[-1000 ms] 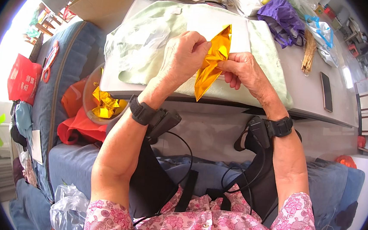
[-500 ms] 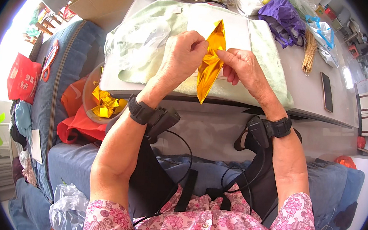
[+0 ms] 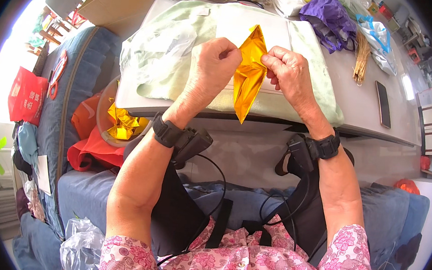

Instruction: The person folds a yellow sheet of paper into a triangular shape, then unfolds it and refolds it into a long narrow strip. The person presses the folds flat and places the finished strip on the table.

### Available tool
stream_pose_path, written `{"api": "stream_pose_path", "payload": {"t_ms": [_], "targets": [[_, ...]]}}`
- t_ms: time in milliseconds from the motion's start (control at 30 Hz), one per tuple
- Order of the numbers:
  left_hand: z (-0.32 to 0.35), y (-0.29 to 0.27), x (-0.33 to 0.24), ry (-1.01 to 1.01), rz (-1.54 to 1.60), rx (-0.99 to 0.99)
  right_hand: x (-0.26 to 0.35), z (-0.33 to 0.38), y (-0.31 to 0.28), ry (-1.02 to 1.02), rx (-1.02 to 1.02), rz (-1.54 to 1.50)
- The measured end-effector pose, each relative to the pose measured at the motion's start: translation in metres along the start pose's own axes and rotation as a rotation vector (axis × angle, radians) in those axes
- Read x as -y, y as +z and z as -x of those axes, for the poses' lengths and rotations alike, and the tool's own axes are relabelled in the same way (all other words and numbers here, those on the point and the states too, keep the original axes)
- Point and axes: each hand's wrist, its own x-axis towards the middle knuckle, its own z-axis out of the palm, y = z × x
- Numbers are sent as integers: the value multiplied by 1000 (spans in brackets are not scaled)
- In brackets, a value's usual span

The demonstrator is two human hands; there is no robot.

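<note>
A shiny gold paper piece (image 3: 249, 79), folded into a long shape with pointed ends, hangs above the near edge of the table between my hands. My left hand (image 3: 215, 64) is closed, its thumb and finger pinching the paper's left side. On the opposite side my right hand (image 3: 287, 72) pinches the edge between thumb and forefinger, the other fingers curled below. Creases run across the middle of the gold paper. Beneath it a pale green cloth (image 3: 209, 23) covers part of the table.
Left of my knees a clear plastic tub (image 3: 101, 121) holds crumpled-looking gold paper pieces (image 3: 123, 120). Clear plastic film (image 3: 156, 54) lies on the cloth. Toward the right are a phone (image 3: 383, 104), a purple bag (image 3: 329, 19) and a straw bundle (image 3: 362, 57). Scissors (image 3: 57, 74) rest on the blue sofa (image 3: 76, 68).
My right hand has shifted slightly up and outward, from the front of the gold paper to its right edge. The paper's middle now looks more spread. The left hand stays pinched.
</note>
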Motion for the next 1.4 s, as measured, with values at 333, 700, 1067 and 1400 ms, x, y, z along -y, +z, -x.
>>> {"api": "stream_pose_path", "payload": {"t_ms": [333,700,1067,1400], "targets": [[1,2,-1,-239,264,17,-2,0,-7,66,52,-156],[-4,-7,-9,-349,419,-105,3,0,-7,163,157,-233],[-7,-15,1,-324,358,-192,10,13,10,320,328,-313],[-5,-10,-4,-288,161,-55,7,11,1,314,226,-282]]}}
